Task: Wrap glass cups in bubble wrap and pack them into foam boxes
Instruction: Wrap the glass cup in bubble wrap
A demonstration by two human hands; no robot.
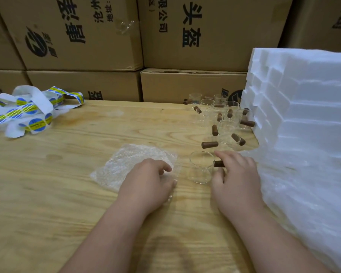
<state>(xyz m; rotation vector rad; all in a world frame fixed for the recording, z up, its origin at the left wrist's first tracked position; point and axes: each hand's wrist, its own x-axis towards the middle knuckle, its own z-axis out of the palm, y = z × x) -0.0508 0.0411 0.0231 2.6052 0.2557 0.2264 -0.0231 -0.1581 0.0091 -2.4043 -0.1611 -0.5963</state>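
- Foam boxes [307, 123] fill the frame from two to four o'clock, white, stacked on their sides in one leaning pile; the layers blur together, so I cannot count them.
- Table [47, 194], pale wood, carries everything; behind it stand cardboard cartons [77, 36], at least six in view.
- Sticker strips [28, 109], blue and yellow on white backing, lie in one tangled heap at nine o'clock, well apart from the work.
- Bubble wrap [134, 162], one sheet, lies flat just left of centre.
- Left hand [148, 184] rests on the sheet's near right corner, fingers loosely curled, seemingly pinning it down rather than gripping.
- Right hand [234, 178] pinches the brown handle of one glass cup [201, 168], which stands upright on the table, just beside the sheet's right edge.
- Spare cups [219, 117], roughly nine or ten, cluster at one o'clock against the foam; overlap makes the count uncertain.
- Advice for this step, as I judge it: lift the cup by the handle, lay it on its side near the sheet's edge with the handle pointing inward, keep the left hand pinning the corner, then roll firmly.
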